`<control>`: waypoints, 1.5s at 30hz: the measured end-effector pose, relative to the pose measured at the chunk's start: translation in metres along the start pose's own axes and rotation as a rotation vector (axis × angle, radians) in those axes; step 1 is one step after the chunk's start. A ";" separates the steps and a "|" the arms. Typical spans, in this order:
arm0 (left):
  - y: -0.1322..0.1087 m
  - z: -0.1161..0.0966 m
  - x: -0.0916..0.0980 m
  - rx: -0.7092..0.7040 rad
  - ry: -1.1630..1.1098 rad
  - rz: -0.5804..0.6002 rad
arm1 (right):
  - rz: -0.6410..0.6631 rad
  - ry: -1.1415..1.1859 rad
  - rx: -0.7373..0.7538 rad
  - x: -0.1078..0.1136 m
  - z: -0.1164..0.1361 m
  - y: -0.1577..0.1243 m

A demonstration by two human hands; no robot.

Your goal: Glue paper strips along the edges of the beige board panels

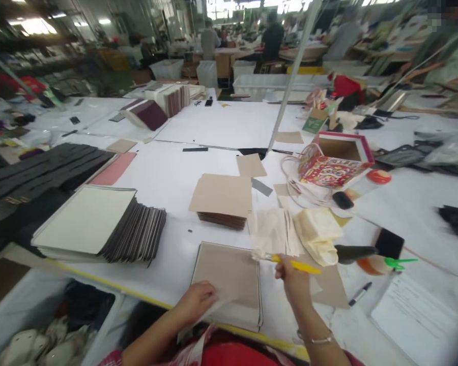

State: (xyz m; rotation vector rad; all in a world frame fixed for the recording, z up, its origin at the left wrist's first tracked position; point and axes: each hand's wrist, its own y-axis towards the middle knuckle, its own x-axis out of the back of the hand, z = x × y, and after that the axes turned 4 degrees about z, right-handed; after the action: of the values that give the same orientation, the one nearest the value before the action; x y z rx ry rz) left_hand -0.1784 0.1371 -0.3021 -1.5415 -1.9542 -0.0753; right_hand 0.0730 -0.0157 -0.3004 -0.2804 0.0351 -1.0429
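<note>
Nearest the lens: red patterned garment [221,353] at the bottom edge, both forearms reaching out over it.

Left hand [196,300] sits on the near-left corner of a grey-brown board panel [232,274], fingers curled down onto it. A thin pale sheet [187,329] runs out from under the hand. Can't tell if the hand pinches it or just presses.

Right hand [294,278] is closed around a yellow-handled brush [295,265]. Handle points right, brush tip points left, just over the panel's far-right corner. Bracelet [320,339] on that wrist.

The panel lies flat on the white table [175,178], close to the near edge, on top of a few similar panels.

Around it:
- Left: fanned stack of grey boards with a white top sheet [99,223]; rows of black strips [34,173] beyond, and a pink sheet [112,170].
- Straight ahead: stack of brown card squares [223,198]; single brown card [251,165] further back.
- Right of the brush: crumpled cream cloth [316,234], a dark bottle lying on its side [353,252], a green plastic handle [399,263] and a black marker [361,294].
- Further right and back: open red patterned box [334,162].
- Lower left, below table level: white bin [7,305] with pale items inside, too blurred to name.

Other people stand at tables far back, well apart from this station.
</note>
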 end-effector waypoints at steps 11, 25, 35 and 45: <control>-0.001 0.018 -0.004 -0.045 0.224 0.027 | 0.385 -0.470 0.226 -0.160 0.011 -0.014; 0.045 -0.007 0.011 -0.074 -0.134 0.155 | 0.344 -0.472 0.205 -0.063 0.017 -0.057; 0.058 0.009 0.057 0.138 -0.447 0.315 | 0.120 -0.661 0.235 -0.046 -0.002 -0.041; 0.076 0.053 0.050 0.377 -0.266 -0.282 | 0.061 -0.774 0.323 -0.066 -0.041 -0.001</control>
State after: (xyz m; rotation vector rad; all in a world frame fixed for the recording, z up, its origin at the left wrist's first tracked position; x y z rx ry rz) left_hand -0.1391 0.2257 -0.3439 -1.0692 -2.2271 0.3776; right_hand 0.0322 0.0316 -0.3468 -0.3683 -0.8094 -0.8089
